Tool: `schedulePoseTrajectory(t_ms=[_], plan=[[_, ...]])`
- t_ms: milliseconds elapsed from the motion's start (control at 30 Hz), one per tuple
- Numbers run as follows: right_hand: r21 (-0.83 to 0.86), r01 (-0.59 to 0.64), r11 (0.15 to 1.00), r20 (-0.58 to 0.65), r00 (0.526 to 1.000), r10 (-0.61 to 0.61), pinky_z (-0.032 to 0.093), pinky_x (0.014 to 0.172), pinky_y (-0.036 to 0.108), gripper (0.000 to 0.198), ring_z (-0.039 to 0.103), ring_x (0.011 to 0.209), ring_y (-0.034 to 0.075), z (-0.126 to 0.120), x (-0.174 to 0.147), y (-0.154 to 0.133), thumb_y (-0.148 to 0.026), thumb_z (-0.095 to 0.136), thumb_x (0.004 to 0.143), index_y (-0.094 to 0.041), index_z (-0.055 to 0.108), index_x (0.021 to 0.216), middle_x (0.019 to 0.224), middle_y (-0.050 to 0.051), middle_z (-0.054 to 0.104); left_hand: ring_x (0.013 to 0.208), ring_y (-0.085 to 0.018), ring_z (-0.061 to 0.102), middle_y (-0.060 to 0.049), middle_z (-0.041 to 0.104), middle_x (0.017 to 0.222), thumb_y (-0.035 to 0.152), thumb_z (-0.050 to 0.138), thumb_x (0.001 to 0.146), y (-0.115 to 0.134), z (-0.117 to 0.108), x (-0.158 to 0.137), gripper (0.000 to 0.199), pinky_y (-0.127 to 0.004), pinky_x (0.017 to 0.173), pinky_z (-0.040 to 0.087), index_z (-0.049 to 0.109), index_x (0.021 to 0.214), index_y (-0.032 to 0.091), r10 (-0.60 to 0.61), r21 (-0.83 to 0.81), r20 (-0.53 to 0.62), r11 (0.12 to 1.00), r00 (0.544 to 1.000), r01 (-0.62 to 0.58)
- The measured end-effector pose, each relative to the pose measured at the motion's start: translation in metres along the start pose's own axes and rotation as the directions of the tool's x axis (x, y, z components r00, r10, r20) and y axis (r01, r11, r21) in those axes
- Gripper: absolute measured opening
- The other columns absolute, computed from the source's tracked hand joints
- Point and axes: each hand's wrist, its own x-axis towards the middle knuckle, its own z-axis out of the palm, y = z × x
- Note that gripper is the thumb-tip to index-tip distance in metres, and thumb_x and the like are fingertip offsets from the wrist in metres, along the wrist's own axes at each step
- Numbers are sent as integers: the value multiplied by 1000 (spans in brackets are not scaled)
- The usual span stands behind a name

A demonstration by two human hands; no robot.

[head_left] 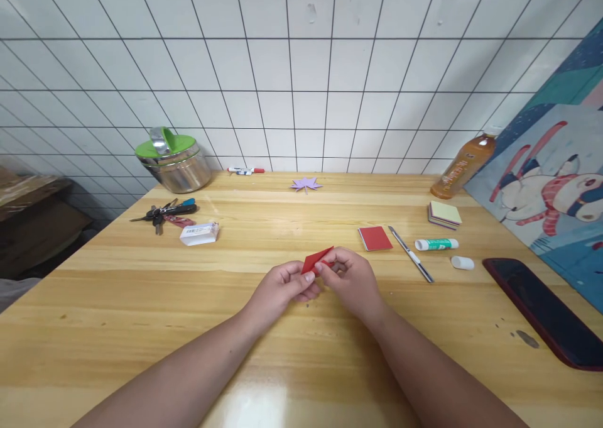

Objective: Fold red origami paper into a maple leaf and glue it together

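Note:
A folded piece of red paper (315, 262) is held between both hands, just above the middle of the wooden table (188, 352). My left hand (282, 286) pinches its left side, thumb on top and fingers underneath. Thumb and fingers of my right hand (353, 280) grip its right edge, where a fold shows; part of the paper is hidden behind them. To the right of my right hand lies a stack of red square paper (375, 239), with a craft knife (411, 254) slanting beside it. Farther back, near the wall, rests a purple paper maple leaf (306, 184).
On the right are a glue stick (436, 244), its white cap (462, 263), a phone (546, 312), a pad of yellow notes (445, 214) and an orange drink bottle (465, 166). Leftward stand a green-lidded steel pot (176, 164), keys (164, 212), a small white box (200, 234) and markers (245, 171).

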Motion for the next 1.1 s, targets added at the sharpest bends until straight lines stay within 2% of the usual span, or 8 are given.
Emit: schedulePoseTrajectory(t_ms=[100, 167, 300, 400, 500, 833, 1000, 1100], plan=[[8, 42, 999, 26, 999, -42, 44, 54, 22, 11, 57, 60, 12, 0, -2, 0, -28, 60, 76, -18, 62, 71, 70, 1, 63, 61, -13, 59, -4, 66, 66, 42, 68, 75, -2, 0, 1, 32, -25, 61, 44, 66, 85, 12, 21, 21, -22, 1000, 1000, -21], [76, 8, 997, -2, 1000, -8, 46, 54, 22, 13, 58, 61, 11, 0, -3, -1, -29, 62, 75, -19, 61, 84, 79, 1, 64, 61, -13, 59, -4, 66, 65, 40, 67, 76, -3, -1, 1, 31, -25, 61, 44, 67, 89, 12, 30, 7, -37, 1000, 999, -30], [274, -144, 951, 12, 989, 146, 51, 53, 24, 64, 63, 69, 13, 3, -4, -8, -34, 73, 65, -26, 44, 121, 108, 5, 61, 63, -14, 59, -4, 67, 69, 38, 67, 77, -3, -2, 2, 32, -25, 62, 43, 67, 97, 13, 60, -27, -91, 998, 994, -63], [253, -267, 930, 164, 959, 230, 50, 50, 23, 46, 63, 65, 15, 6, -4, -12, -40, 71, 66, -19, 58, 105, 89, 5, 67, 61, -14, 58, -4, 66, 67, 38, 68, 75, -4, -2, 3, 31, -24, 59, 42, 68, 93, 13, 89, -11, -107, 996, 990, -90], [257, -308, 916, 190, 945, 265, 48, 52, 22, 29, 61, 59, 13, 7, -3, -11, -41, 68, 69, -16, 65, 83, 69, 3, 67, 62, -14, 60, -4, 68, 66, 38, 66, 76, -5, -1, 3, 28, -25, 60, 42, 68, 88, 13, 108, 29, -91, 994, 990, -106], [304, -321, 897, 118, 947, 299, 48, 54, 24, 29, 57, 57, 12, 4, 1, -1, -42, 73, 62, -15, 70, 72, 65, 2, 67, 62, -16, 62, -5, 70, 65, 42, 68, 73, -4, -2, 3, 31, -26, 61, 45, 68, 83, 13, 98, 110, -118, 990, 988, -85], [171, -306, 937, 107, 951, 291, 45, 51, 23, 30, 52, 47, 10, -1, 4, 3, -44, 67, 68, -15, 71, 70, 54, 0, 62, 61, -16, 62, -4, 70, 63, 39, 70, 71, -3, -2, 6, 27, -26, 62, 44, 68, 79, 14, 87, 122, -129, 990, 988, -72], [175, -359, 917, 85, 933, 349, 47, 51, 25, 38, 53, 45, 12, -13, 8, 7, -51, 61, 72, -14, 72, 76, 47, 0, 57, 59, -16, 62, -4, 69, 61, 38, 71, 69, -2, -7, 8, 26, -27, 61, 44, 67, 77, 14, 59, 100, -154, 994, 986, -44]])
